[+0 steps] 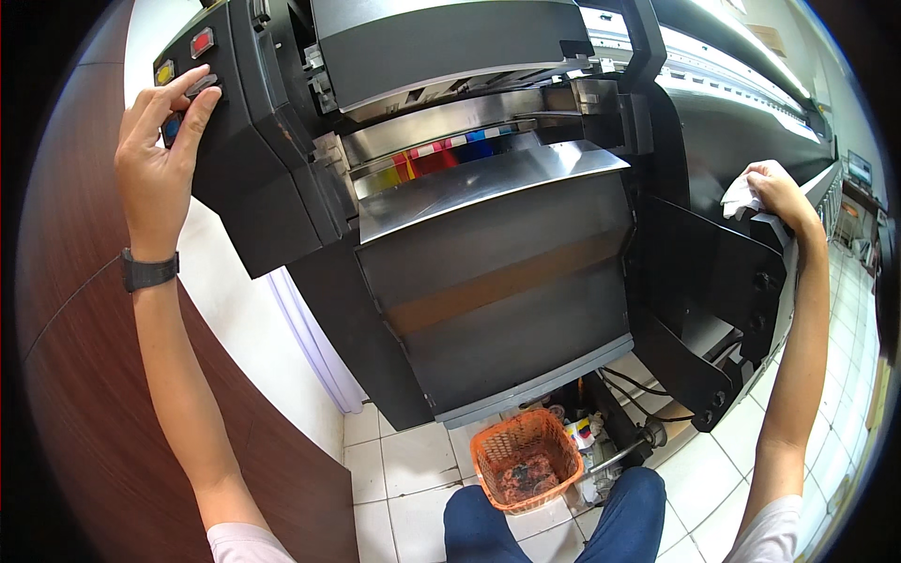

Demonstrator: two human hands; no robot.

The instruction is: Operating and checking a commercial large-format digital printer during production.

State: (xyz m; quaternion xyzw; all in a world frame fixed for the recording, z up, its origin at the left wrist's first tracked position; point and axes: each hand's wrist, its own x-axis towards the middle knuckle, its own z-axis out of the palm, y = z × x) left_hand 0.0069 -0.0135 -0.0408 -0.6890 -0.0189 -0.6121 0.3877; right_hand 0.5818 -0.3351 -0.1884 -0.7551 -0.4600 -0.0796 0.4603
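Observation:
In front of me stands a large black wide-format printer (507, 291). My left hand (161, 122), with a dark band on its wrist, is raised to the end panel at the upper left. Thumb and index finger pinch a grey knob (202, 86) there. Around it sit a red button (202, 42), a yellow button (165, 73) and a blue button (172, 128), partly behind the hand. At the right, my right hand (781, 192) is closed on a crumpled white cloth (741, 197), beside the printer's black side bracket.
An orange plastic basket (526, 460), stained inside, stands on the tiled floor between my knees and the printer. Bottles and black cables (648, 387) lie beside it. A dark brown wooden panel (75, 281) runs along the left. The printer's metal flap (497, 188) juts toward me.

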